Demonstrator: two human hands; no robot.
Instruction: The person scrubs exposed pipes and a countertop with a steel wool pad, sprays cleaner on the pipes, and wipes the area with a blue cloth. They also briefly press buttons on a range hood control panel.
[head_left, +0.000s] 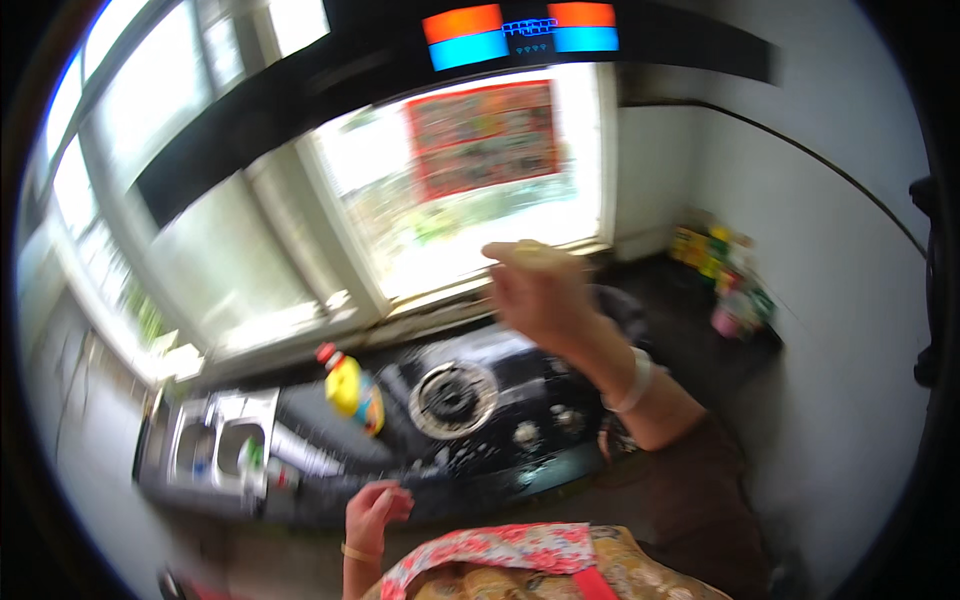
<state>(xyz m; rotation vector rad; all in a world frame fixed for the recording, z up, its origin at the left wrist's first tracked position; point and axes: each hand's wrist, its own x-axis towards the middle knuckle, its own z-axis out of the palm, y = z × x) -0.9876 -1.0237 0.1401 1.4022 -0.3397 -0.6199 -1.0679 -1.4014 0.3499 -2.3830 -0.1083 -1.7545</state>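
My right hand, with a pale bracelet on its wrist, is raised in front of the window above a black gas stove. It is closed around a small pale yellow thing, too blurred to name. My left hand, a yellowish band at its wrist, hangs by the counter's front edge with curled fingers and nothing visible in them. Water and foam spots lie on the stove top around a round burner. Two knobs show near its front. My right forearm hides part of the stove's right side.
A yellow bottle with a red cap stands left of the burner. Farther left is a double steel sink. Bottles and packets crowd the right corner. The dark range hood spans overhead, before the window.
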